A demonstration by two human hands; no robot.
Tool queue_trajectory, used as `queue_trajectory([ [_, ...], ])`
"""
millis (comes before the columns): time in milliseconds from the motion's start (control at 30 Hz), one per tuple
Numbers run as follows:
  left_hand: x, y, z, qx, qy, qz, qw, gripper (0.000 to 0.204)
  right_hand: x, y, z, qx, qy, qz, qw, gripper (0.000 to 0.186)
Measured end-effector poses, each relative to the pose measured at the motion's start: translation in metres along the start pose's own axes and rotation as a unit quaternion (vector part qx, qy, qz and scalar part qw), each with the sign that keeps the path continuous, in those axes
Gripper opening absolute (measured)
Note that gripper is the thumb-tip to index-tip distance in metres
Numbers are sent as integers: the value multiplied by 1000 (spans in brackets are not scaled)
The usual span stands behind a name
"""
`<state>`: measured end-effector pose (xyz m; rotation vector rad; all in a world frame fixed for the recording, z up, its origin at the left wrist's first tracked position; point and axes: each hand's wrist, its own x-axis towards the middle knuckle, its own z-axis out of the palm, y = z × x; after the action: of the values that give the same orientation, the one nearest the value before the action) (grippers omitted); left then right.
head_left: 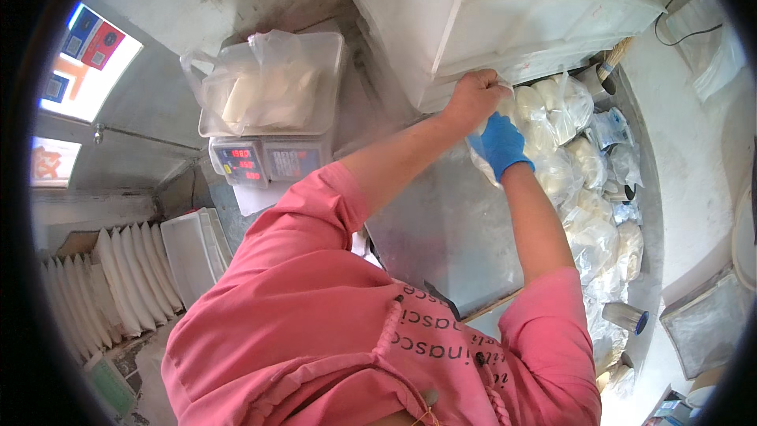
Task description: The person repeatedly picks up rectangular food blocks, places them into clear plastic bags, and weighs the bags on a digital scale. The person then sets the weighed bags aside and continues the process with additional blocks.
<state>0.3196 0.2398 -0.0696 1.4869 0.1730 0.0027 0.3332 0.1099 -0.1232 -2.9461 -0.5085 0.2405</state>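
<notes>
My bare left hand (476,99) is closed on the pale top of a plastic bag (505,99), near the lower edge of a large white bin (505,16). Just below it, my right hand (501,146) in a blue glove has its fingers curled on the same bag, whose contents are mostly hidden behind the hands. Both hands are over the far right part of a metal work surface (434,221). Directly right of them lies a long pile of clear bags (587,173) holding pale, soft-looking items.
At left a scale (268,159) bears a tray (331,71) with bagged pale sheets (264,99). Lower left, a row of white padded packets (122,280) stands beside stacked white trays (189,256). Metal cups (624,317) and a straw brush (613,57) sit along the right edge.
</notes>
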Motion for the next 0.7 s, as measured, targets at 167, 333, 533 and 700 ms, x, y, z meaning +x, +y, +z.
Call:
queue_trajectory([
  [167,-11,11,-17,65,31,13,997,15,-3,21,29,29,-17,-82,996,39],
  [333,-58,5,-14,240,104,327,908,26,9,66,39,269,-72,-122,953,24],
  [533,-64,-13,2,422,-179,503,732,28,16,83,33,245,-113,-198,942,21],
  [700,-52,-33,-5,615,-300,33,728,26,23,84,30,366,-199,-95,904,25],
])
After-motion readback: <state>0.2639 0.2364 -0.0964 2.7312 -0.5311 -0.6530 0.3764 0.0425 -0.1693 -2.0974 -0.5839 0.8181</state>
